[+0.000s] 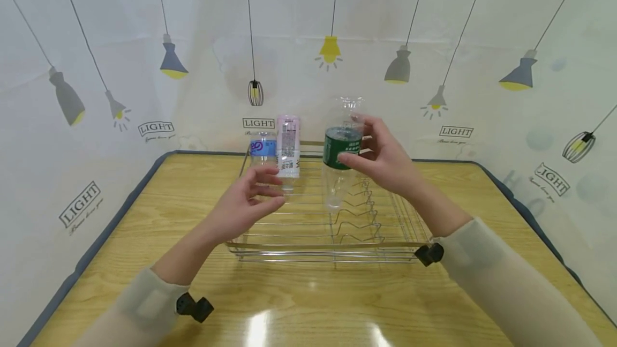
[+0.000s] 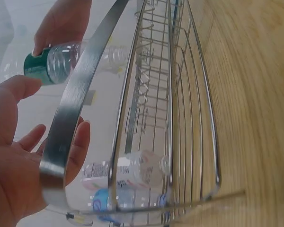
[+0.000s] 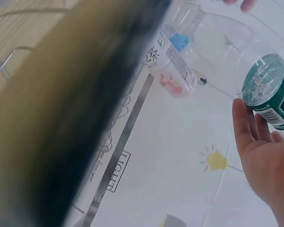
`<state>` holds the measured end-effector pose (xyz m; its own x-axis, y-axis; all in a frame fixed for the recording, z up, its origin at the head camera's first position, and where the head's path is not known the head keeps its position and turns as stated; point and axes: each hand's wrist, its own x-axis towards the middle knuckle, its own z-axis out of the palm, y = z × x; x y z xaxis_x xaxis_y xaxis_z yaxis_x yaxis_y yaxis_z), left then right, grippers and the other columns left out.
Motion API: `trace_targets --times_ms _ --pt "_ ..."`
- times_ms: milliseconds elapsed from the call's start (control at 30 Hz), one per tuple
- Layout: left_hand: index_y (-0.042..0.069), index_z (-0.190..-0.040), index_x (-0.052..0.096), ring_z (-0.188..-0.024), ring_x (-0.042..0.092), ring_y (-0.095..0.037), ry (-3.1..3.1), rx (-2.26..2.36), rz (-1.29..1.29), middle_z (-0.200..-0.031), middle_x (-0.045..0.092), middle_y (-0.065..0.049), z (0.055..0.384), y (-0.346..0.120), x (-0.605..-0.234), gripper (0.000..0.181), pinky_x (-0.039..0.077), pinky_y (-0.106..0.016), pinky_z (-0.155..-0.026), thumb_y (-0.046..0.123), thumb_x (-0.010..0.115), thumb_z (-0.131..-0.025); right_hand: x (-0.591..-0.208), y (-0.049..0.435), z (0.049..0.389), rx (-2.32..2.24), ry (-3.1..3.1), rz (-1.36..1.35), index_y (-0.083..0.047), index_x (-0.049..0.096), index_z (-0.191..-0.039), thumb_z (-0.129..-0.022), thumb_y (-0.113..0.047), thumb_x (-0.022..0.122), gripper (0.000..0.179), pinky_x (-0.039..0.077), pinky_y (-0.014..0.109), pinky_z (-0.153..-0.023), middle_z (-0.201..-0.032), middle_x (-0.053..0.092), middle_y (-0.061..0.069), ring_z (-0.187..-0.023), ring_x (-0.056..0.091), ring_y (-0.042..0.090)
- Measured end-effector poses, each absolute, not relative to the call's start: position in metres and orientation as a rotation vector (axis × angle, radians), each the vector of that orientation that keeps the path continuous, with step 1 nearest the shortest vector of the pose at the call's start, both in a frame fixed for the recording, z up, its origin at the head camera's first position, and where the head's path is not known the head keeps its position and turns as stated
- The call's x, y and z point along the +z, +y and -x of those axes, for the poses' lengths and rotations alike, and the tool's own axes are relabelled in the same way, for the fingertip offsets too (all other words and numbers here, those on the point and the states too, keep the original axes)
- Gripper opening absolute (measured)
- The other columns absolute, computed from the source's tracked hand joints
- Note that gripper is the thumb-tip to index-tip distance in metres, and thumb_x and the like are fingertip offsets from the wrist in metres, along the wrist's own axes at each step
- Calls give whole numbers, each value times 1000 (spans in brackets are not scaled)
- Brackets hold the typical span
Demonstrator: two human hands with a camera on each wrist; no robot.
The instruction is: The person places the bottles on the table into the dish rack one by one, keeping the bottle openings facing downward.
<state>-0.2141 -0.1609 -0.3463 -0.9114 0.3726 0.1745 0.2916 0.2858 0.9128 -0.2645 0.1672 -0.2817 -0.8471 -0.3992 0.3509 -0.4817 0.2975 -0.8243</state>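
My right hand (image 1: 388, 162) grips a clear plastic bottle (image 1: 343, 148) with a green label, thumb in front and fingers round the far side. The bottle is upside down, its neck pointing down over the wire dish rack (image 1: 328, 246). My left hand (image 1: 246, 202) is over the rack's left part with relaxed, slightly bent fingers and holds nothing. Beyond it, a bottle with a pink and white label (image 1: 288, 143) and a bottle with a blue label (image 1: 262, 148) stand neck down at the rack's back left. The left fingers partly cover the blue-label bottle.
Wavy wire dividers (image 1: 356, 224) run along the rack's right half. The rack rests on a wooden table (image 1: 299, 304). Behind the table hangs a white cloth (image 1: 207, 95) printed with lamps.
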Motion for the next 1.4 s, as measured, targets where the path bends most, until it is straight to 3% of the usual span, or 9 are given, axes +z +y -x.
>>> trace_targets --times_ms 333,733,900,1133,1400 --pt "14 -148 60 -118 68 -26 2751 1548 -659 -145 65 -9 203 -204 -353 44 58 -27 -96 21 74 -106 -277 177 275 1598 -2471 -758 -12 32 -167 -102 -11 77 79 61 20 -93 -143 55 18 -118 65 30" --pt "13 -145 65 -121 57 -33 2847 1383 -569 -148 52 -16 197 -229 -374 41 57 -34 -92 27 73 -107 -266 177 283 1575 -2478 -718 -16 32 -168 -104 -18 76 79 60 21 -95 -143 54 16 -118 65 26" --pt "12 -138 66 -118 55 -30 2759 1367 -507 -149 46 -19 195 -232 -384 31 53 -37 -89 23 69 -108 -256 171 286 1564 -2483 -701 -17 31 -169 -104 -22 77 80 60 23 -94 -145 54 16 -119 65 26" --pt "7 -125 64 -98 51 -26 2703 1426 -547 -130 56 -18 197 -230 -390 23 49 -32 -79 5 64 -102 -249 159 295 1597 -2468 -654 -18 30 -170 -104 -27 76 81 60 24 -89 -149 52 15 -120 63 26" --pt "0 -124 57 -92 57 -23 2563 1569 -539 -116 58 -16 199 -227 -395 28 52 -29 -74 -2 61 -97 -253 139 310 1715 -2377 -594 -20 32 -169 -102 -30 77 81 58 29 -89 -150 53 13 -120 62 26"
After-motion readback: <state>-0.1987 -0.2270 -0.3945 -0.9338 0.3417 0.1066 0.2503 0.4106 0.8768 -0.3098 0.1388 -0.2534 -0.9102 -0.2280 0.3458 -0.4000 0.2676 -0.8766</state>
